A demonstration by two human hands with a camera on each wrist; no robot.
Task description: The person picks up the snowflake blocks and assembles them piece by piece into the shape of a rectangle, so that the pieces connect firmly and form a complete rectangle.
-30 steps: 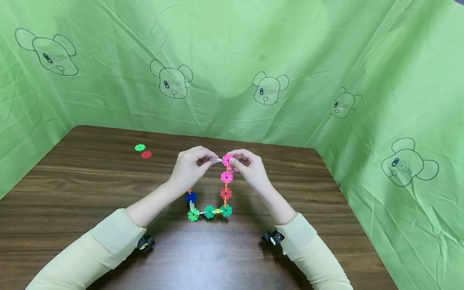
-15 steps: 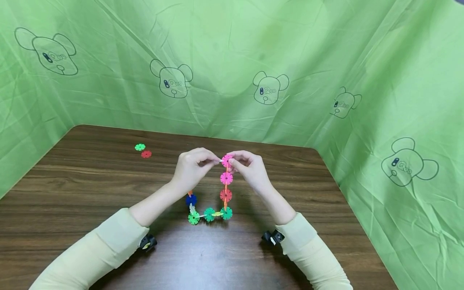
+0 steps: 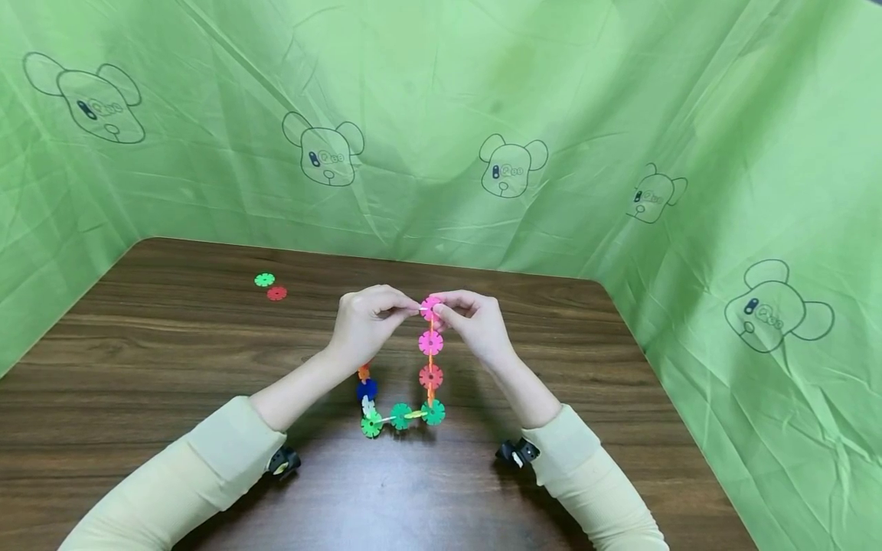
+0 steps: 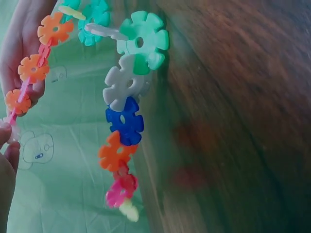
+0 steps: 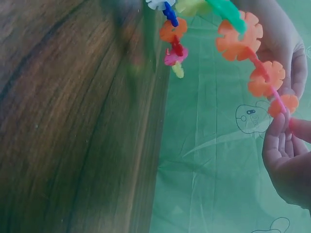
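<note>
My left hand (image 3: 360, 327) pinches a white snowflake disc (image 4: 14, 132) edge-on, mostly covered by the fingertips. It meets the rim of a pink snowflake disc (image 3: 429, 308), which my right hand (image 3: 480, 329) pinches between thumb and fingers. Below that disc hangs a chain of linked discs: another pink disc (image 3: 430, 343), a red disc (image 3: 431, 376) and a green disc (image 3: 432, 413), with orange ones edge-on between. The chain bends left along the bottom, then up through a blue disc (image 4: 125, 121) and an orange disc (image 4: 116, 151) to a pale yellow end disc (image 4: 129, 210).
A loose green disc (image 3: 265, 280) and a red disc (image 3: 277, 293) lie on the brown wooden table (image 3: 172, 344) at the back left. Green cloth (image 3: 427, 76) with printed bear heads hangs round the table's back and sides.
The white disc in my left hand has moved right against the pink disc's rim. Both hands and the hanging chain have come slightly lower in the head view.
</note>
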